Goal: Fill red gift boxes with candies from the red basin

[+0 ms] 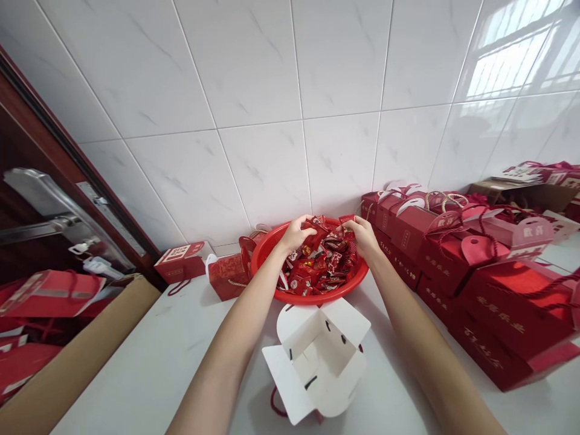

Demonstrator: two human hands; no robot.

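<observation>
A round red plastic basin (261, 261) stands against the wall, heaped with red-wrapped candies (312, 272). Over its left side, my left hand (296, 234) has its fingers closed on a red candy packet (318, 226). At the right rim, my right hand (361, 235) pinches another red packet (347, 219) between thumb and fingers. Between my forearms, in front of the basin, sits a gift box (324, 362) with its flaps spread, white inside with no candies visible in it. A dark red cord (277, 403) shows beside the box.
Closed red gift boxes (493, 302) with cord handles are stacked along the right. More red boxes (183, 261) stand left of the basin. A cardboard carton (113, 338) of red boxes is at the left, by a door handle (40, 226). White tiles (258, 66) cover the wall.
</observation>
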